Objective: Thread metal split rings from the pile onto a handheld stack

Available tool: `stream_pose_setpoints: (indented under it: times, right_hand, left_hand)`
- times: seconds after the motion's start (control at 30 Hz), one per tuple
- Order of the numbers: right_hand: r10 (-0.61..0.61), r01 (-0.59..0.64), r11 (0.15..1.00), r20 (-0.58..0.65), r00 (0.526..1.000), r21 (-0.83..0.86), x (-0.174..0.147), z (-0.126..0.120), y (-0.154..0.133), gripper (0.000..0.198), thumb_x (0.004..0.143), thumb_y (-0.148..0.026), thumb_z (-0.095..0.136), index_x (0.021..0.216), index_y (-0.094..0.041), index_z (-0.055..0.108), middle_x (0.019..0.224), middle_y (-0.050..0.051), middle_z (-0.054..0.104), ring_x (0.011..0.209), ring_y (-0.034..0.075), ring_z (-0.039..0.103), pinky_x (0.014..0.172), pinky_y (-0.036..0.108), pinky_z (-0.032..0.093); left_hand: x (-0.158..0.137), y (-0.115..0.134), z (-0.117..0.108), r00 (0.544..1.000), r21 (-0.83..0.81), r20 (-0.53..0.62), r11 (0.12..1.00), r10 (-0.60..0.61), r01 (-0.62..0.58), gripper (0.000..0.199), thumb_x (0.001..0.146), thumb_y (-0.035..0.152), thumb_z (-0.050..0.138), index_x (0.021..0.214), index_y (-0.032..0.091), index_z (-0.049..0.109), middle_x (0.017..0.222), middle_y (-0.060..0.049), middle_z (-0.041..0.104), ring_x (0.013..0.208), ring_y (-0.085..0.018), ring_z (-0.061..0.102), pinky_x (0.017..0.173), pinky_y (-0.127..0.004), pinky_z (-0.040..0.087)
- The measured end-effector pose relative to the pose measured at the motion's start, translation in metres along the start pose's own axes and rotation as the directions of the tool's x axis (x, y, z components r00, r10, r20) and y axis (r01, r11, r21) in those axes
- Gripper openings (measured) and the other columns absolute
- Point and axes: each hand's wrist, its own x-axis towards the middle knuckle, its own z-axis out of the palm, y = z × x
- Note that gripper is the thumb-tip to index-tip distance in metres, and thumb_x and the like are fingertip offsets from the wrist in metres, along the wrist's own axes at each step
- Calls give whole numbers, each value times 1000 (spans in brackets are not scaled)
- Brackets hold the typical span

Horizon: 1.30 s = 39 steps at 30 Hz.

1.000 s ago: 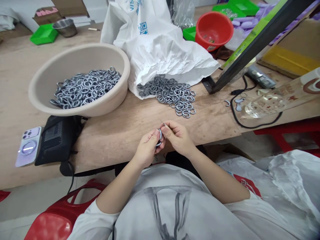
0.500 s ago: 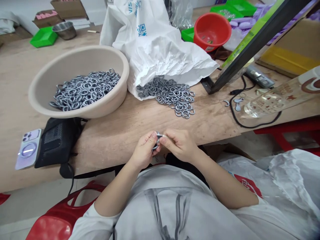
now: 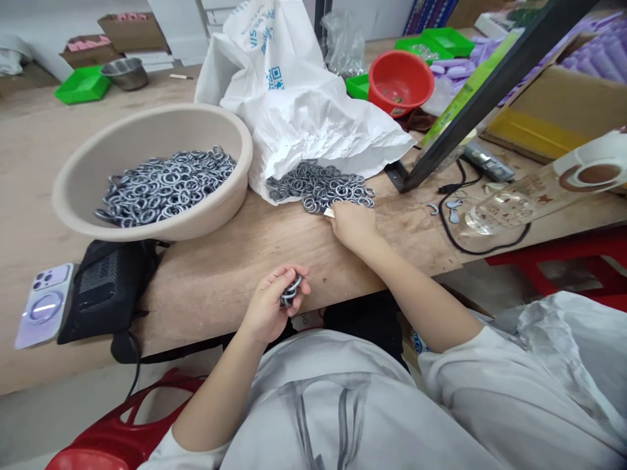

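My left hand (image 3: pixel 269 301) is closed around several grey metal rings (image 3: pixel 290 290), just above the table's front edge. Reaching forward, my right hand (image 3: pixel 355 225) is over the loose rings (image 3: pixel 326 186) that spill from a white woven sack (image 3: pixel 313 130). A small pale flat-ended tool (image 3: pixel 330 213) sticks out to the left of that hand's closed fingers; its kind is unclear. The right fingertips are hidden behind the back of the hand.
A beige basin (image 3: pixel 73 189) with many rings stands at left. Below it lie a black pouch (image 3: pixel 105 287) and a phone (image 3: pixel 46 303). To the right are a slanting dark metal post (image 3: pixel 460 117), a cable (image 3: pixel 443 225) and a clear bottle (image 3: pixel 533 196).
My right hand has moved away from the left, forward to the ring pile. My left hand has shifted slightly left and still holds rings. The view has tilted a little.
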Motion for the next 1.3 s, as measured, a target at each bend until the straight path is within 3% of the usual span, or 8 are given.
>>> stream_pose_setpoints:
  times: [0.13, 0.23, 0.33, 0.57, 0.77, 1.03, 1.2, 1.3]
  right_hand:
    - [-148, 107, 853, 40, 988, 510, -29, -8, -4, 21, 94, -34, 54, 85, -17, 63, 86, 10, 69, 83, 24, 64, 73, 33, 45]
    - [-386, 1, 325, 132, 913, 946, -61, -13, -18, 39, 92, -55, 50, 76, -20, 55, 68, 1, 58, 66, 16, 57, 63, 28, 45]
    - [-391, -170, 74, 185, 902, 983, -86, -8, -32, 45, 85, -66, 55, 75, -23, 49, 59, -4, 51, 56, 14, 53, 55, 27, 44]
    - [-122, 134, 489, -84, 989, 862, -101, 6, -28, 19, 94, -37, 54, 86, -22, 60, 84, 3, 66, 81, 18, 60, 74, 30, 45]
    - [-96, -9, 175, 26, 995, 985, -104, 15, -30, 29, 98, -46, 48, 83, -22, 55, 66, -2, 58, 58, 13, 57, 58, 27, 45]
    - [-195, -85, -7, 82, 977, 996, -111, 14, -31, 36, 86, -56, 63, 94, -22, 59, 69, -3, 60, 57, 12, 58, 56, 26, 51]
    - [-180, -125, 12, 125, 976, 992, -109, 11, -34, 33, 83, -51, 67, 95, -22, 58, 65, -5, 59, 50, 12, 55, 50, 26, 49]
    - [-90, 11, 158, 4, 996, 987, -107, 10, -32, 26, 91, -48, 57, 94, -22, 59, 70, -3, 62, 58, 13, 57, 57, 26, 47]
  left_hand:
    - [7, 0, 0, 998, -33, -56, 999, 35, -37, 33, 76, 44, 75, 83, 15, 60, 70, 0, 61, 46, -5, 44, 38, -16, 27]
    - [15, -8, 8, 985, 26, -111, 991, 131, -129, 39, 74, 49, 77, 79, 17, 55, 63, 4, 53, 45, -4, 38, 39, -15, 24]
    - [21, -17, 15, 969, 133, -77, 966, 235, -223, 45, 76, 59, 73, 80, 18, 55, 62, 5, 49, 47, -5, 36, 42, -17, 26]
    - [21, -24, 13, 918, 443, -43, 831, 393, -335, 43, 83, 61, 64, 84, 17, 64, 68, 1, 57, 60, -10, 46, 54, -21, 36]
    - [19, -26, 19, 980, 234, 17, 953, 197, -195, 54, 82, 70, 57, 80, 17, 60, 65, 1, 53, 48, -7, 40, 44, -20, 29]
    - [14, -15, 30, 999, 41, 21, 999, 24, -25, 50, 72, 62, 75, 78, 17, 53, 58, 6, 44, 45, -4, 34, 40, -15, 23]
    - [10, -15, 31, 999, 6, 32, 1000, 8, -8, 48, 72, 59, 74, 72, 17, 50, 56, 4, 46, 44, -5, 36, 40, -17, 23]
    - [10, -13, 29, 1000, -33, 20, 999, -11, 12, 42, 75, 52, 71, 71, 18, 46, 57, 5, 45, 42, -4, 34, 39, -16, 21]
